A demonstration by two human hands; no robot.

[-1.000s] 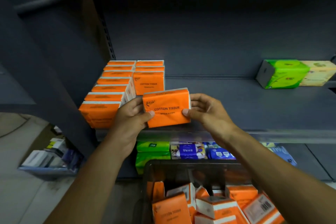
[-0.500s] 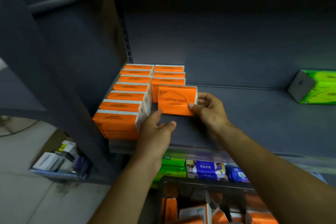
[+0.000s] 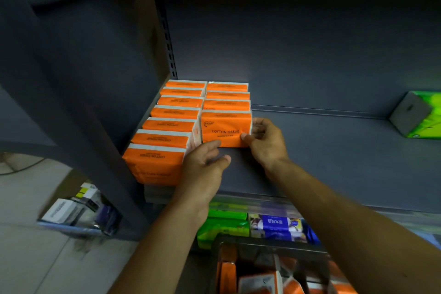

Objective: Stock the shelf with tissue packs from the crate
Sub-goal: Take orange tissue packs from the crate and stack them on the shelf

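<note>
Grey shelf point(image 3: 334, 157) in a dim aisle: the tissue pack point(image 3: 224, 130), earlier held in mid-air, now stands just right of the orange row point(image 3: 167, 124), the right hand point(image 3: 267, 143) holding it in a pinching grip, the left hand point(image 3: 205, 163) slack, touching its base.

Dark grey metal shelf point(image 3: 322, 155). Left end: orange tissue packs point(image 3: 176, 112) upright in two touching rows, seven left, four right. Front right pack point(image 3: 224, 126) shows its label. Far right: green pack point(image 3: 424, 119), well apart.

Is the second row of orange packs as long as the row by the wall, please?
No, the wall row reaches the front of the shelf, while the second row stops well behind it.
</note>
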